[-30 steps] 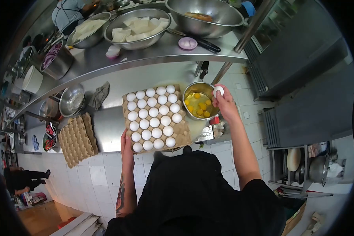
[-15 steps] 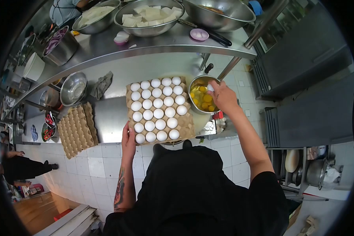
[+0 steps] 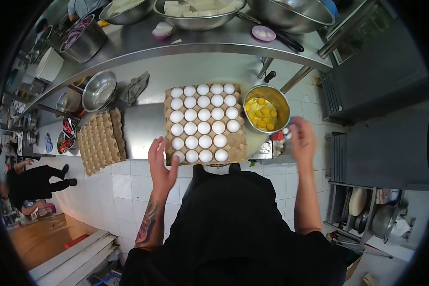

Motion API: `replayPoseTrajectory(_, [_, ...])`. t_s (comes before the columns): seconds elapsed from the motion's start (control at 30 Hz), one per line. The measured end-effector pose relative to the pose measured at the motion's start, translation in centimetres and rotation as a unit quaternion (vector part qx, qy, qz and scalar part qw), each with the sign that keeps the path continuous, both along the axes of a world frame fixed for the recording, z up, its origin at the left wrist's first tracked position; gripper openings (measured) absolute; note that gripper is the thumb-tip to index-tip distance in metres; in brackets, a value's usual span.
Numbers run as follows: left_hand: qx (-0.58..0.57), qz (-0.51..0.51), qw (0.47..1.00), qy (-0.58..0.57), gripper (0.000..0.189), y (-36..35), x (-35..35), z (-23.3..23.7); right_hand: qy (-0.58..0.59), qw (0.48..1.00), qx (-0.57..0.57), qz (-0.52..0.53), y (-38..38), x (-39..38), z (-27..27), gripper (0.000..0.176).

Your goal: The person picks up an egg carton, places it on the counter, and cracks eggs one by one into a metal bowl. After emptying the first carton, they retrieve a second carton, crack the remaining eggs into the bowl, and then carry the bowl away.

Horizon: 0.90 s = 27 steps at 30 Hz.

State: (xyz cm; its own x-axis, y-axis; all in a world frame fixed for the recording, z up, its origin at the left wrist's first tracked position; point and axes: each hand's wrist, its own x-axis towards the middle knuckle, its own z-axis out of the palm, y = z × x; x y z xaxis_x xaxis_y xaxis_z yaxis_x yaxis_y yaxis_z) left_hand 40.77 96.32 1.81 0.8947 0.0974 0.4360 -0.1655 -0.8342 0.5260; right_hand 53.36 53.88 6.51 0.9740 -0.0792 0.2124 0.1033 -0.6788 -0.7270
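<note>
White eggs (image 3: 204, 115) fill most cups of a brown cardboard tray (image 3: 237, 143) on the steel table. My left hand (image 3: 162, 167) is at the tray's lower left corner, fingers apart, thumb over the corner egg. To the right of the tray stands a steel pot (image 3: 285, 102) with several yolks (image 3: 262, 114) in clear egg white. My right hand (image 3: 302, 140) is just right of and below the pot, beside something small and white (image 3: 286, 134), perhaps shell; its fingers are curled and blurred, so what they hold is unclear.
Empty egg trays (image 3: 100, 143) lie left, near a steel bowl (image 3: 100, 90) and a grey cloth (image 3: 135, 88). A raised shelf (image 3: 200, 49) holds bowls, cut onion (image 3: 263, 33) and a black-handled knife (image 3: 289, 42). Another person (image 3: 33, 186) stands at far left.
My right hand has left the pot's opening and moved right and down. My left hand has shifted onto the tray's corner with its fingers spread. The whole view has shifted slightly.
</note>
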Motion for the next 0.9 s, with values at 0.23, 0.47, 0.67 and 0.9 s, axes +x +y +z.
replayPoseTrajectory(0.23, [0.109,-0.214,0.967,0.085,0.057,-5.6,1.7,3.6,-0.078,0.921,-0.094,0.37,14.3,-5.6,-1.0,0.038])
replayPoseTrajectory(0.47, [0.044,-0.216,0.971,0.089,0.052,-5.1,2.9,2.9,0.072,0.924,0.07,0.37,13.6,-4.4,-1.7,0.039])
replayPoseTrajectory(0.67, [-0.585,0.01,0.803,0.108,0.035,-0.9,0.4,3.9,0.198,0.871,0.405,0.195,5.1,-0.7,-0.9,0.038])
replayPoseTrajectory(0.9, [-0.082,-0.088,0.986,0.117,0.044,1.8,-1.0,2.6,-0.02,0.833,0.547,-0.075,-1.8,10.7,-2.0,0.042])
